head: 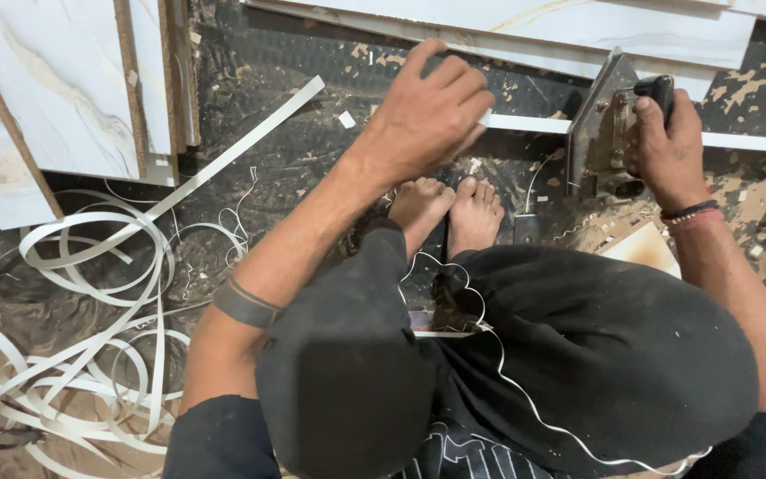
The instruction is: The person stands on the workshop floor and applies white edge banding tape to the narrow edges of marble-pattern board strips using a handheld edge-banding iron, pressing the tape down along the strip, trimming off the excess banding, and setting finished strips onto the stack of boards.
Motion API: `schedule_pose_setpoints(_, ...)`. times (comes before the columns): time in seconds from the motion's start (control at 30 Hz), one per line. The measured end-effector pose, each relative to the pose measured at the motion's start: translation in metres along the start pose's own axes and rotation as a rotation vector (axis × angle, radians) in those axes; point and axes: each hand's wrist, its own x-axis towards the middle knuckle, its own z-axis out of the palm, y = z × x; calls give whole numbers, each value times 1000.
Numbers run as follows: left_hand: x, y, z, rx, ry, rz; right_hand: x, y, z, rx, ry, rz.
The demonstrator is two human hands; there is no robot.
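White edge-banding strip (525, 123) runs under both hands along the edge of a narrow board. The right hand (671, 146) is clamped on the black handle (658, 89) of a metal trimming tool (600, 133), which sits astride the strip; judging by the wrapped fingers, that hold keeps the tool pressed square to the edge. The left hand (427, 111) has its fingers curled down together over the strip just beside the tool, apparently pinning the board so it does not shift. Bare feet (449, 208) rest below the board on the dark, dusty floor (250, 80), toes just under the left hand. Marble-patterned white panels (55, 89) lean at the far left and lie along the top. Loose coils of white offcut strip (90, 302) lie heaped on the floor at left, with wood chips scattered around. No containers are visible.
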Motion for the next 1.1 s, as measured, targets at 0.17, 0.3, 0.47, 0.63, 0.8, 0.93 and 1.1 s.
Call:
schedule_pose_setpoints(0.17, -48, -41, 14, 67, -126, -196, 2, 2, 3, 2, 9, 10)
schedule_pose_setpoints(0.3, -92, -63, 31, 61, -196, -321, 11, 9, 18, -154, -6, -113)
schedule_pose_setpoints(0.47, -112, -67, 45, -26, -121, -391, 24, 8, 83, -383, -47, -241)
schedule_pose_setpoints(0.63, -112, -65, 42, -77, -103, -423, 22, -18, 168, -340, -87, -446)
schedule_pose_setpoints(0.8, -102, -57, 36, -90, -158, -470, 22, -41, 204, -281, -98, -412)
schedule_pose_setpoints(0.93, -94, -54, 34, -49, -162, -460, 21, -37, 185, -250, -125, -319)
schedule_pose_setpoints(1.1, -91, -51, 33, -74, -137, -453, 22, -13, 116, -219, -102, -309)
